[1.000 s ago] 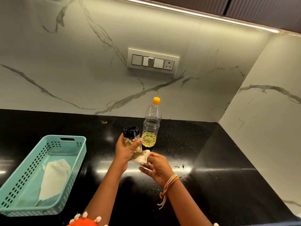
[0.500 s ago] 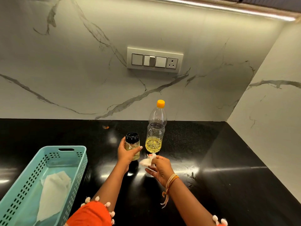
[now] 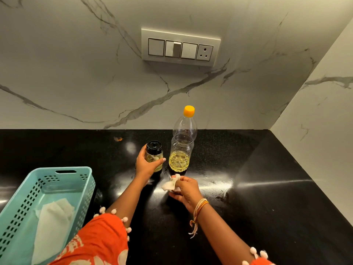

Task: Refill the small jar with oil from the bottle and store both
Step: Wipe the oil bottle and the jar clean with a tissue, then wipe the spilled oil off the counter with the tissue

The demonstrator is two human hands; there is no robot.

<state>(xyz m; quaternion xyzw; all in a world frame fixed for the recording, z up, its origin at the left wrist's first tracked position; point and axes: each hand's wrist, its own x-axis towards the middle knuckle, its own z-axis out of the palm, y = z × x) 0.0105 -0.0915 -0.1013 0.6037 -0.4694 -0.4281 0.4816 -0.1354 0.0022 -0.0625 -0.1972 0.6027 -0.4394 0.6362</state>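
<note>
Right now I see the small jar (image 3: 155,157) standing upright on the black counter (image 3: 257,188), just left of the bottle (image 3: 182,145). The jar is clear glass with a round black lid on top, and there is pale yellow oil inside. The left hand (image 3: 148,165) is wrapped around its side — a firm hold. The bottle is tall, clear plastic with an orange cap; yellow oil fills only its bottom part. The right hand (image 3: 184,191) sits nearer to me, fingers pinched on a crumpled white tissue (image 3: 170,184) — held above the counter. A teal basket (image 3: 57,188) with white paper (image 3: 51,224) inside sits far left.
</note>
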